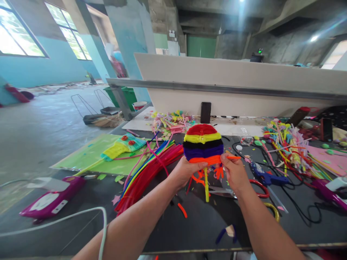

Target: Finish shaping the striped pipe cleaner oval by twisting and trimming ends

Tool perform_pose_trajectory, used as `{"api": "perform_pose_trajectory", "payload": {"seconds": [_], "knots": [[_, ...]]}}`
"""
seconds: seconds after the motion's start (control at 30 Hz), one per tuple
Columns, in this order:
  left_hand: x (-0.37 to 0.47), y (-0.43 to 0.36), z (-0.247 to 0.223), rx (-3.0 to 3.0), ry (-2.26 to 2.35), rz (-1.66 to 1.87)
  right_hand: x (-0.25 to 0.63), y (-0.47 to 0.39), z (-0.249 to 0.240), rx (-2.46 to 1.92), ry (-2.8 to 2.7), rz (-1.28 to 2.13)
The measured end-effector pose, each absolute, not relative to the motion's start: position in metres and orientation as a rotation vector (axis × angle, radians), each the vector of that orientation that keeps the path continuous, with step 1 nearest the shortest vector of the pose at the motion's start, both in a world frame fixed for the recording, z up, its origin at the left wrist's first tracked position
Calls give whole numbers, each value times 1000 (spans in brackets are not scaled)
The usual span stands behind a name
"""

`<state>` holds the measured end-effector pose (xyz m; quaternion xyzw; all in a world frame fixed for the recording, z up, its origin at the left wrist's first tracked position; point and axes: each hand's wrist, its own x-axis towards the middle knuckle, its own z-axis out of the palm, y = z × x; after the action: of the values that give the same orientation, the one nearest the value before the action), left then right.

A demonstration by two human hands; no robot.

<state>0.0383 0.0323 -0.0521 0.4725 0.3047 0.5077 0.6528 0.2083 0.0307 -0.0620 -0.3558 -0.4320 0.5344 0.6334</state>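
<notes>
A: Begin from the left, please. What is there?

B: First a purple handheld device (54,199), then a yellow-and-turquoise pipe-cleaner piece (123,146) upon a green sheet (81,155), then a bundle of pipe cleaners (157,173), mostly red.

A: And your left hand?

B: My left hand (187,173) grips the lower left edge of the striped pipe-cleaner piece (203,139), with the thumb lying along its orange band. The piece is in the air, above and between my hands; its bands run sideways. A yellow stem (206,187) points down below it, towards me.

A: Where is the loose end?

B: To the right — the orange pipe cleaner (234,157) sticks out sideways, in line with the bands. My right hand (235,174) is nearer to it, thumb and forefinger pinched together there. How firmly, I cannot tell.

A: And further right?

B: Scissors (224,192), partly hidden by my right arm — and beyond them a blue glue gun (268,177).
</notes>
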Motion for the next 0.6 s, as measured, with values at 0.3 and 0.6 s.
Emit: {"api": "perform_pose_trajectory", "payload": {"seconds": [0.3, 0.6], "knots": [[40, 33, -54, 991, 636, 1143, 209, 35, -63, -928, -1013, 1325], [38, 34, -54, 844, 690, 1215, 216, 24, -66, -1074, -1334, 17]]}}
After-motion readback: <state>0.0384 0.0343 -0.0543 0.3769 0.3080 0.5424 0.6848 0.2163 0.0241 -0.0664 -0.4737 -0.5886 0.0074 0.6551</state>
